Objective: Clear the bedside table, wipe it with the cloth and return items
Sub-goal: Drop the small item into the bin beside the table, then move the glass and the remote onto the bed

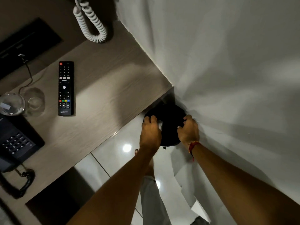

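Note:
The light wood bedside table (103, 95) carries a black remote control (66, 88), two clear glasses (34, 99) and a dark telephone (16, 140). Below its right corner, on the floor against the bed sheet, sits a black round object (168, 117); I cannot tell whether it is a bin or a bag. My left hand (150, 130) curls over its left edge, with a small white scrap (160, 125) at the fingertips. My right hand (188, 129) grips its right edge. No cloth is clearly in view.
A white bed sheet (227, 62) hangs along the right side. A white coiled cord (92, 21) dangles at the table's back, and a thin black cable (27, 72) runs from a dark panel. Glossy floor tiles (123, 159) lie beneath my arms.

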